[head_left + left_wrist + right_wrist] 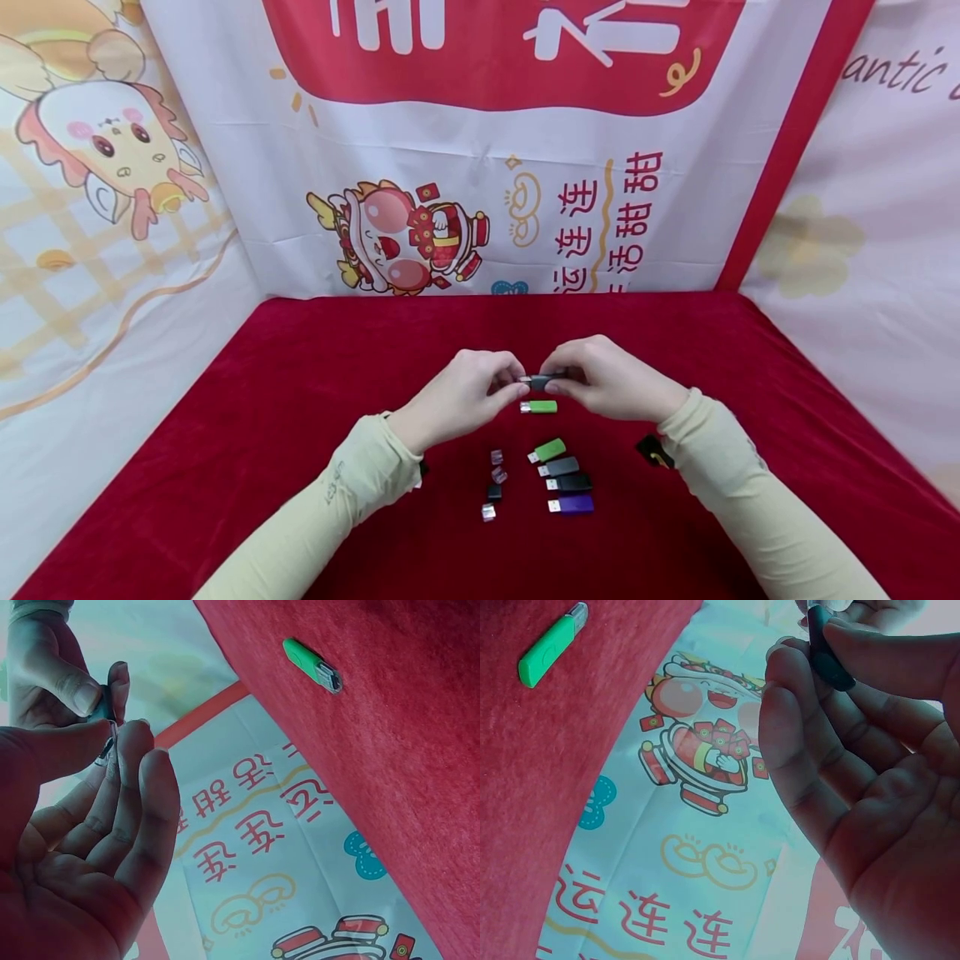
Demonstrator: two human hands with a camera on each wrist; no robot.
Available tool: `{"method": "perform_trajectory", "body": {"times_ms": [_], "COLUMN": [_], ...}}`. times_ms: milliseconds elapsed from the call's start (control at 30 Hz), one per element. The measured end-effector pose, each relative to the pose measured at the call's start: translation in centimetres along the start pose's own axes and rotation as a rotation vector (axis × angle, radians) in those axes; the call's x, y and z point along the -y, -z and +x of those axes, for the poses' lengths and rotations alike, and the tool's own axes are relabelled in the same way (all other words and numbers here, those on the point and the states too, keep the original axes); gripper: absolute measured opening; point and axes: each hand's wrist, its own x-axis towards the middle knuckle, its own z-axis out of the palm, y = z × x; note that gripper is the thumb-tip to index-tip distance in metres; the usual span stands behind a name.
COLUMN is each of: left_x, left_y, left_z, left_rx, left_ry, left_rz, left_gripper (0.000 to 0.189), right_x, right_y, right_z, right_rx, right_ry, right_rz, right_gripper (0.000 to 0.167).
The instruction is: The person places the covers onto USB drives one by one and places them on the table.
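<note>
In the head view, my right hand (611, 383) pinches the body of a dark grey USB stick (538, 382) between thumb and fingers, above the cloth. My left hand (472, 387) meets it from the other side, pinching a clear cap (524, 380) at the plug end. Whether the cap is fully seated cannot be told, as fingertips cover part of it. The right wrist view shows the dark stick (831, 656) between thumb and fingers. Just below the hands lies a green USB stick (542, 407) with a clear cap over its plug.
Several uncapped USB sticks lie nearer, including a green one (551, 450), a grey one (562, 466), a black one (573, 483) and a purple one (576, 503). Left of them are loose clear caps (497, 457) and a black cap (494, 492). A black-and-yellow item (654, 451) sits beside the right sleeve.
</note>
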Motion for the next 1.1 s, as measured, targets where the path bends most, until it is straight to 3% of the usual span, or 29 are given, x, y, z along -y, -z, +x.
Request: {"method": "perform_trajectory", "body": {"times_ms": [233,1100], "left_x": [-0.21,-0.16], "left_y": [-0.07,-0.23], "left_z": [-0.02,0.01], "left_rx": [-0.006,0.001], "left_ry": [-0.032,-0.053], "left_rz": [-0.016,-0.043], "left_gripper": [0.012,0.01], "right_x": [0.04,-0.04], "right_y": [0.09,-0.06], "right_z": [-0.01,-0.06], "right_rx": [-0.006,-0.012], "right_ry": [-0.001,0.036], "right_rz": [0.0,0.005], "right_gripper": [0.016,0.015]}}
